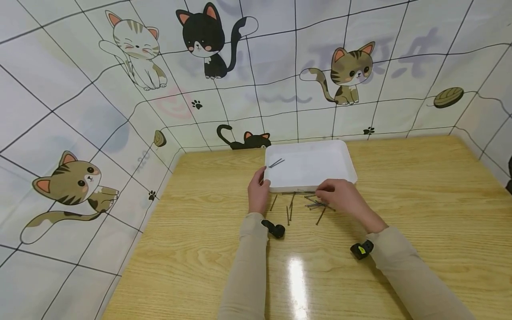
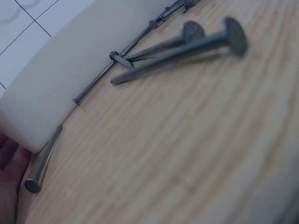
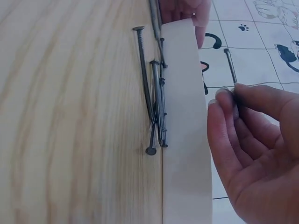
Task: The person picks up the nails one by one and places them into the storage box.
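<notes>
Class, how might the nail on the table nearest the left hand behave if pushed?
The nail is probably stiff: it looks straight and metallic. It would likely roll in a curve, its round head being wider than the rest.

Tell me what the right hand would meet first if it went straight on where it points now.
Probably the near rim of the white tray; depth is unclear, so the right hand might pass above, towards the left hand.

Head view: bright; white glare streak on tabletop (image 1: 192,266). Wrist views: dimmer. Left wrist: foreground blurred, faint shadows under nails (image 2: 177,57).
</notes>
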Action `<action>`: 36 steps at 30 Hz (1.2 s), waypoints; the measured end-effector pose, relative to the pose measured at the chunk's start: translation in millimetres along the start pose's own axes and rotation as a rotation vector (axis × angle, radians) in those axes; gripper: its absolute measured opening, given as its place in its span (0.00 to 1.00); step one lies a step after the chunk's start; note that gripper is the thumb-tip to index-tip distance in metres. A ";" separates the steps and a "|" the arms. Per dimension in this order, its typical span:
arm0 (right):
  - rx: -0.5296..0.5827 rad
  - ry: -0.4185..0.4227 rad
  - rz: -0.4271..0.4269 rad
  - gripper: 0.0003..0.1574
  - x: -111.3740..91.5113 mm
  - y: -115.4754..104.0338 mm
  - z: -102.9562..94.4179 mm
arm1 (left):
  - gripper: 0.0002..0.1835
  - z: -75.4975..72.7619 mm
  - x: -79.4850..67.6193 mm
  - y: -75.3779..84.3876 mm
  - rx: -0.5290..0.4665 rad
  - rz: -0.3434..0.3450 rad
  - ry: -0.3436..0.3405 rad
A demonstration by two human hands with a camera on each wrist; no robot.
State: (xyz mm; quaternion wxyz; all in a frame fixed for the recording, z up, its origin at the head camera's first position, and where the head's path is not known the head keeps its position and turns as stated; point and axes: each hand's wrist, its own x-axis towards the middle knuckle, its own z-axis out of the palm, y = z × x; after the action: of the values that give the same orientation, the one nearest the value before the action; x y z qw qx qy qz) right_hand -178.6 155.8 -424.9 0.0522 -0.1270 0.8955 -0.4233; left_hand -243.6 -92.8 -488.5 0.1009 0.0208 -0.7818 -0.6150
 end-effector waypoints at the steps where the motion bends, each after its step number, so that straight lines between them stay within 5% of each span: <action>1: 0.044 -0.001 0.013 0.18 1.6 0.5 -0.3 | 0.25 -0.1 0.1 -0.1 -0.001 -0.002 0.000; 16: 0.603 -0.013 0.136 0.27 33.7 3.4 -4.3 | 0.25 -1.1 0.7 1.8 0.007 -0.001 0.006; 36: 0.733 0.001 0.171 0.24 81.9 -18.2 -5.6 | 0.25 -1.2 2.3 0.3 0.003 -0.018 0.015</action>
State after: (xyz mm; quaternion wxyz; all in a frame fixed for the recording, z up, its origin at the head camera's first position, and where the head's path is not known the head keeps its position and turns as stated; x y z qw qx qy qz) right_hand -255.2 126.6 -406.1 0.1291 -0.0243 0.6920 -0.7099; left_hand -245.6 -94.3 -487.6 0.1012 0.0329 -0.7816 -0.6146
